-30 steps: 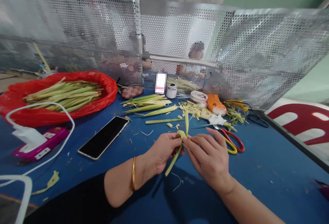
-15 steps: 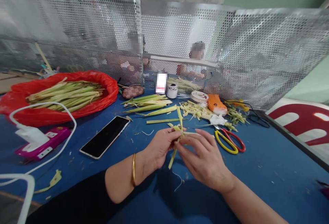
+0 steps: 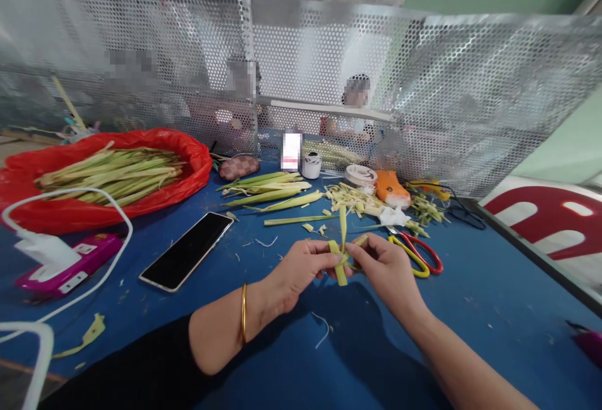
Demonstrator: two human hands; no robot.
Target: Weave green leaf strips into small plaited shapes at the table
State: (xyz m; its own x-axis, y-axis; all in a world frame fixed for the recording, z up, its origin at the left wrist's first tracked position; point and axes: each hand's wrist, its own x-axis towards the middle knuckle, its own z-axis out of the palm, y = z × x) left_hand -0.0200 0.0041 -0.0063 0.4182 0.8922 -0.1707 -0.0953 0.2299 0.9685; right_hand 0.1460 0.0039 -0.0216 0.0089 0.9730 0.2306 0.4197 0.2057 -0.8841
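My left hand [image 3: 301, 272] and my right hand [image 3: 385, 267] meet above the blue table [image 3: 470, 310], both pinching a folded green leaf strip [image 3: 340, 253]. One end of the strip sticks upward and a short end hangs down between my thumbs. A gold bangle [image 3: 243, 321] circles my left wrist. Red-and-yellow scissors [image 3: 416, 253] lie just beyond my right hand.
A red bag [image 3: 197, 165] of leaf strips sits at far left. A black phone [image 3: 187, 250], a pink power strip [image 3: 70, 266] with white charger, loose leaves [image 3: 273, 189], scraps, an orange tool [image 3: 392, 189] and a tape roll [image 3: 361, 175] lie about. A perforated metal screen [image 3: 423, 84] backs the table, people behind it.
The long lower end of the strip has been folded up short, and my right hand has closed into a pinch. Both hands shifted slightly right.
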